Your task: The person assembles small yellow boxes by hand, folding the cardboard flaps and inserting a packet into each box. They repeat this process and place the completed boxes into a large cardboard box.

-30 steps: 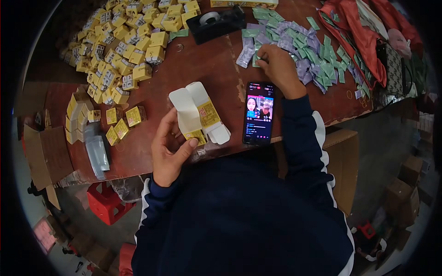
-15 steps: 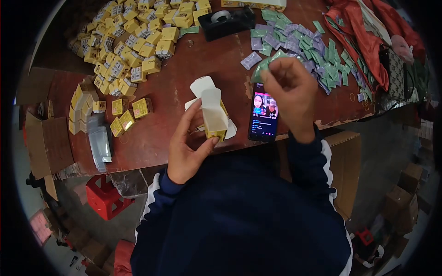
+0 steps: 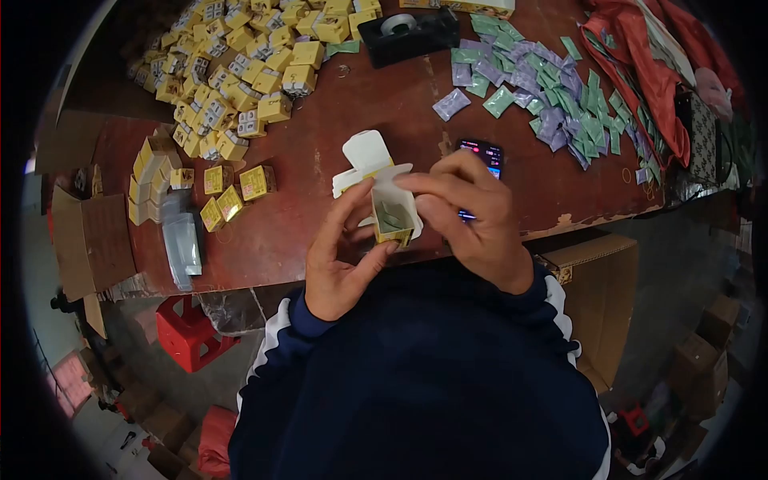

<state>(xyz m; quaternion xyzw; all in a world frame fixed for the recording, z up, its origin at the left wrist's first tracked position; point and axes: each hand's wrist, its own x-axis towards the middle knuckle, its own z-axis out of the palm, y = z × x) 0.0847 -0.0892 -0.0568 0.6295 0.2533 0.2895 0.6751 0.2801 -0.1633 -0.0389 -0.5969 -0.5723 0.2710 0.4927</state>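
Observation:
My left hand (image 3: 340, 268) grips a small open yellow carton (image 3: 384, 238), its fingers along one side and the thumb at the bottom edge. The white flaps (image 3: 368, 150) stand spread at the top. Down inside the carton lies something green (image 3: 390, 214), like a small packet. My right hand (image 3: 480, 224) is closed, thumb and forefinger pinched at the carton's upper right flap. Beneath that hand, partly covered, a lit phone (image 3: 494, 164) rests on the table.
Green and purple sachets (image 3: 552, 100) lie in a heap at the right. A large pile of yellow boxes (image 3: 240, 80) fills the back left. Nearby are a black tape dispenser (image 3: 408, 40), several wrapped boxes (image 3: 256, 182) and clear plastic sleeves (image 3: 180, 240). A red stool (image 3: 188, 336) stands below.
My right hand has come left and down from the sachet heap to the carton, and the green sachet has left its fingers. Something green now shows inside the carton, still in my left hand.

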